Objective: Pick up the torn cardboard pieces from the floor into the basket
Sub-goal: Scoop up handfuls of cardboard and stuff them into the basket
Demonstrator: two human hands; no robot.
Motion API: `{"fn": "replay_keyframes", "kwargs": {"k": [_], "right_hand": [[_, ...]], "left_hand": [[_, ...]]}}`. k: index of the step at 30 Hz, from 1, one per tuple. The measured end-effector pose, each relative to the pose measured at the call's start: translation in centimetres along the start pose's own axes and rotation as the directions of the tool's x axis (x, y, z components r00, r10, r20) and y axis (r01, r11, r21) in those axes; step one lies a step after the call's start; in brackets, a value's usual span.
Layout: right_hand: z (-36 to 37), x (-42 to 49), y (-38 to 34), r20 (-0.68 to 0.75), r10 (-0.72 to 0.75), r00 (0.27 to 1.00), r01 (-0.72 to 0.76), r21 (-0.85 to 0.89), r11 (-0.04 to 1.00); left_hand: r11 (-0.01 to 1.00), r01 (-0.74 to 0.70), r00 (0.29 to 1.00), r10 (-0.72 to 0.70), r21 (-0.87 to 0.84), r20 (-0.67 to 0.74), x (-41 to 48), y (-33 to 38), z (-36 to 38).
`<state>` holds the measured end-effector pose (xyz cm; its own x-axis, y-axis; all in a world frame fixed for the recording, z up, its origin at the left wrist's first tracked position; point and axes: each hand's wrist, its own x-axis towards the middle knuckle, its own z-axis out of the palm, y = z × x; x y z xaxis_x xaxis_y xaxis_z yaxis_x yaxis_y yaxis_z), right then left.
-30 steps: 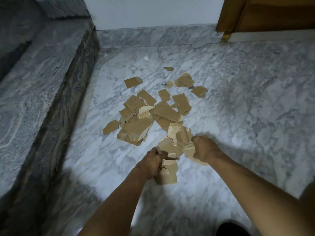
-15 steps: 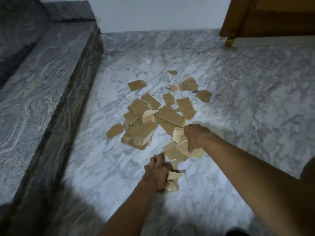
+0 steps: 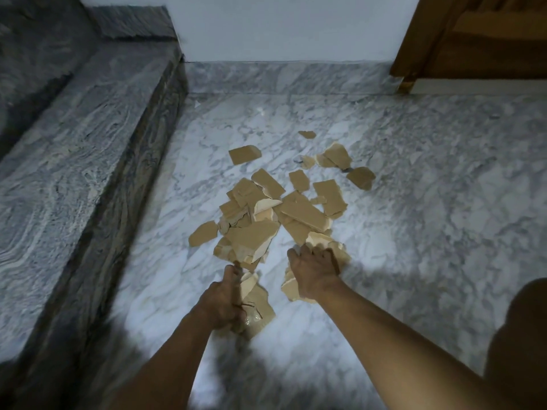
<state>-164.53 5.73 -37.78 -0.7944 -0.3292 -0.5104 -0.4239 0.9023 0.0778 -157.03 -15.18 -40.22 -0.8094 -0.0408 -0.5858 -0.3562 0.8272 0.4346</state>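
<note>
Left hand [image 3: 220, 300], right hand [image 3: 313, 272], each around cardboard pieces [image 3: 302, 211]

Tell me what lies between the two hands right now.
Head view: a narrow strip of bare marble floor. The left hand grips cardboard pieces on one side of it; the right hand holds more on the other.

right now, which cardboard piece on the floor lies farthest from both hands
The small scrap lying alone beyond the pile, closest to the white wall.

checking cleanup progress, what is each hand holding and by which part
Left hand grips a stack of torn pieces by its left edge; right hand clutches more pieces from above.
</note>
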Motion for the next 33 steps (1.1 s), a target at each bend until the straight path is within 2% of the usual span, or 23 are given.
{"fn": "replay_keyframes", "kwargs": {"k": [2, 4, 11, 13, 15, 18, 22, 24, 26, 27, 29, 31, 33], "right_hand": [[0.3, 0.3, -0.1, 0.067, 0.036, 0.997, -0.037, 0.006, 0.999], [0.6, 0.6, -0.1, 0.074, 0.055, 0.996, -0.055, -0.012, 0.998], [2.4, -0.9, 0.5, -0.055, -0.024, 0.998, 0.028, 0.07, 0.997], [1.8, -1.2, 2.1, 0.056, -0.042, 0.998, 0.032, 0.165, 0.986], [0.5, -1.1, 4.8, 0.167, 0.003, 0.986, -0.059, 0.336, 0.94], [-1.4, -0.3, 9.3, 0.185, 0.143, 0.972, -0.226, 0.581, 0.782], [0.0, 0.6, 9.7, 0.207, 0.228, 0.951, -0.308, 0.619, 0.722], [2.3, 0.0, 7.9, 0.119, 0.3, 0.946, -0.31, 0.595, 0.741], [4.1, -0.7, 6.3, -0.099, 0.385, 0.918, -0.284, 0.513, 0.81], [4.5, -1.2, 5.6, -0.21, 0.372, 0.904, -0.251, 0.444, 0.86], [4.9, -1.9, 4.9, -0.329, 0.292, 0.898, -0.162, 0.369, 0.915], [4.2, -2.2, 5.6, -0.273, 0.25, 0.929, -0.097, 0.473, 0.876], [2.7, -2.4, 8.0, -0.13, 0.253, 0.959, -0.132, 0.585, 0.8]], "left_hand": [[0.999, -0.004, 1.0, 0.004, 0.046, 0.012, 0.2, 0.5, -0.1], [0.999, -0.005, 1.0, 0.004, 0.049, 0.026, 0.3, 0.8, -0.1], [0.995, -0.045, 0.995, 0.052, -0.085, 0.085, 0.6, 1.3, 0.2], [0.994, -0.067, 0.994, 0.074, -0.085, 0.086, 0.8, 2.1, 0.4], [0.996, -0.085, 0.992, 0.087, -0.018, 0.088, 1.3, 3.0, 0.7], [0.993, -0.105, 0.991, 0.1, 0.049, 0.087, 1.9, 4.2, 1.3], [0.989, -0.097, 0.992, 0.087, 0.114, 0.097, 2.3, 5.0, 2.0], [0.986, -0.091, 0.993, 0.079, 0.139, 0.086, 2.4, 4.9, 2.2], [0.981, -0.093, 0.994, 0.083, 0.169, 0.065, 2.3, 4.6, 2.5], [0.979, -0.095, 0.995, 0.087, 0.18, 0.054, 2.3, 4.4, 2.6], [0.981, -0.092, 0.995, 0.083, 0.171, 0.063, 2.2, 4.4, 2.5], [0.985, -0.094, 0.993, 0.082, 0.145, 0.09, 2.0, 5.1, 1.6], [0.994, -0.094, 0.991, 0.088, 0.056, 0.105, 2.6, 5.8, 0.3]]}}
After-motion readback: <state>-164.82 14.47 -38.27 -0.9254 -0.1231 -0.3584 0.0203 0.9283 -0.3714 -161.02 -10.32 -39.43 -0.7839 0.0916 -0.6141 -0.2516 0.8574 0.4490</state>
